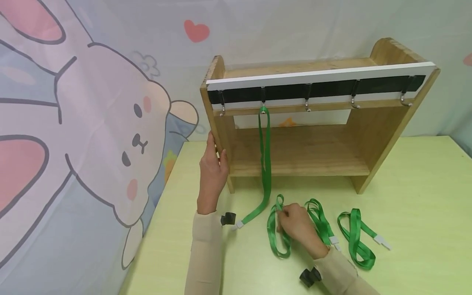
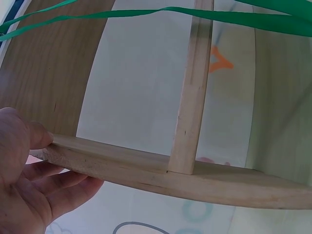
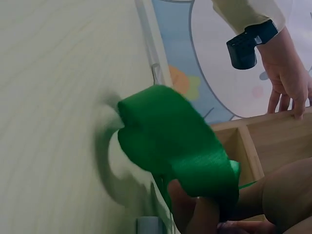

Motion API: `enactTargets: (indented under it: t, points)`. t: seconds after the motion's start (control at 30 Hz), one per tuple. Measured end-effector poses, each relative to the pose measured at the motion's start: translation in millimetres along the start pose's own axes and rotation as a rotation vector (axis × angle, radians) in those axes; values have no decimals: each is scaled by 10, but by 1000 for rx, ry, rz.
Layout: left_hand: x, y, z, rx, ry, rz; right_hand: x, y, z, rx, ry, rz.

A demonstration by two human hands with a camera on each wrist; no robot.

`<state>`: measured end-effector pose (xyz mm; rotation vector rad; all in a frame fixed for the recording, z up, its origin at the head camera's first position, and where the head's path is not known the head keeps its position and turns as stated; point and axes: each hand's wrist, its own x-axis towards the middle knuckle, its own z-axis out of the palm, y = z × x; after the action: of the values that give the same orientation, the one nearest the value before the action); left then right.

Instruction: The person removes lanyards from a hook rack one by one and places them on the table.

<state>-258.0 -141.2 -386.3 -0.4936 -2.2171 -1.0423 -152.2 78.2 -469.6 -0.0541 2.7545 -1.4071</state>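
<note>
My left hand (image 1: pixel 213 172) grips the front edge of the left side panel (image 2: pixel 131 170) of a wooden rack (image 1: pixel 391 119), thumb on one face and fingers on the other. Just in front of the rack, my right hand (image 1: pixel 299 223) pinches a looped green lanyard (image 1: pixel 272 235) between thumb and fingers, low over the table. In the right wrist view, the lanyard's folded ribbon (image 3: pixel 180 131) bulges out from the fingers. Another green lanyard (image 1: pixel 267 159) hangs from the second hook from the left, its white clip (image 1: pixel 239 224) down by the left cuff.
Several metal hooks (image 1: pixel 307 102) line a black strip on the rack's white front board (image 1: pixel 324 77). Two more green lanyards (image 1: pixel 324 225) (image 1: pixel 355 235) lie to the right of my right hand on the pale table (image 1: pixel 424 213). Behind stands a cartoon-printed backdrop (image 1: pixel 110 102).
</note>
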Motion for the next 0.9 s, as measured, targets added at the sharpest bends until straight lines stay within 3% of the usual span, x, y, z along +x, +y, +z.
enactTargets:
  t: [0.3, 0.67, 0.9]
  points:
    - [-12, -17, -16, 9, 15, 21, -13, -7, 21, -63, -12, -1]
    - [15, -9, -34, 3, 10, 33, -80, -126, -97, -258, -26, -16]
    - [11, -6, -18, -1, -9, 7, -133, -212, -143, -289, -32, -34]
